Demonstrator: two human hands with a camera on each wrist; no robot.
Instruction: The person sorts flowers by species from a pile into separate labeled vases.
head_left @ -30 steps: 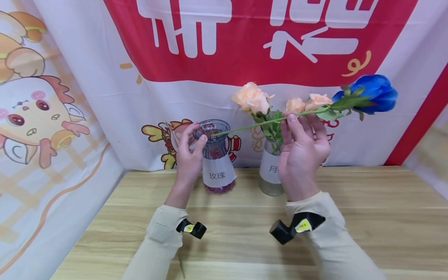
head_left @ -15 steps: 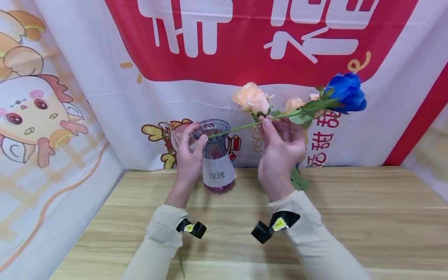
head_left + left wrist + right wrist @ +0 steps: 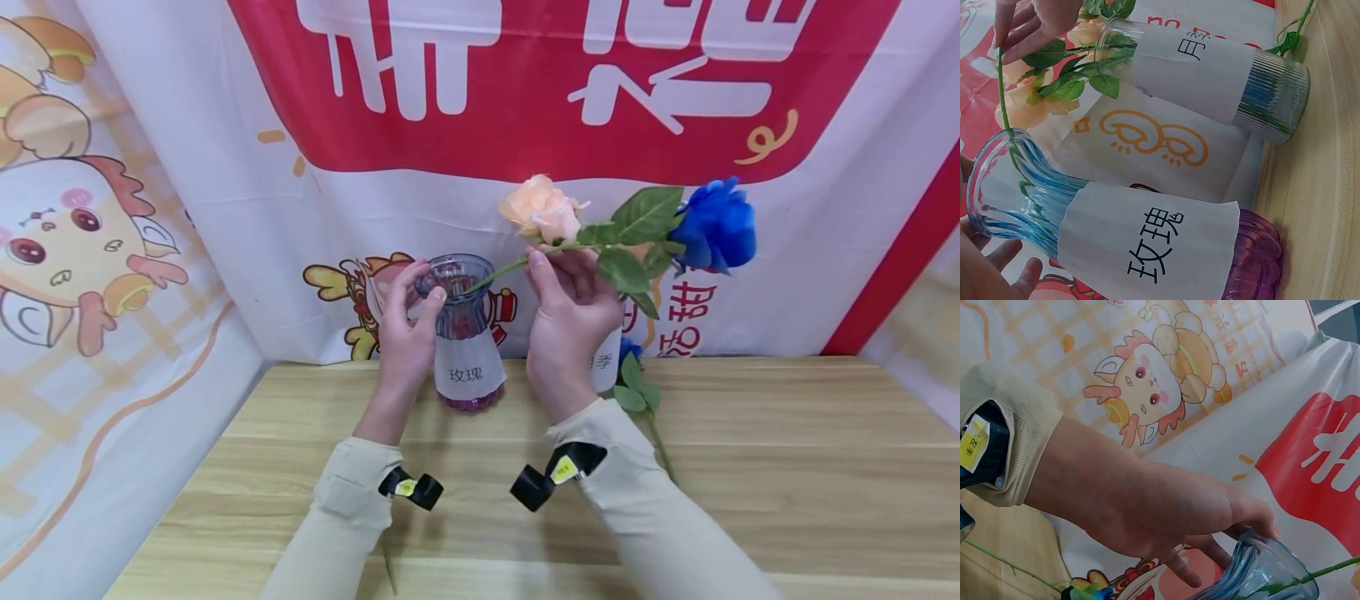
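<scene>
The glass vase [image 3: 461, 321], bluish above and purple at its base, stands upright with a white paper label round it. My left hand [image 3: 407, 333] holds its rim, thumb at the front and fingers on the left side. My right hand [image 3: 572, 325] pinches the green stem of a blue rose [image 3: 716, 227] between thumb and fingertips. The stem slants down leftward, and in the left wrist view its lower end is inside the vase's neck. The bloom and leaves stick out right of my right hand.
A ribbed clear vase [image 3: 1275, 94] with peach roses [image 3: 542, 208] stands to the right, partly behind my right hand. Another blue rose [image 3: 636, 379] lies on the table beside it. A loose stem [image 3: 389, 571] shows by my left forearm. A printed cloth hangs behind.
My right hand has moved left and slightly down, carrying the blue rose towards the vase, and its stem has gone further into the mouth. My left hand has stayed on the rim.
</scene>
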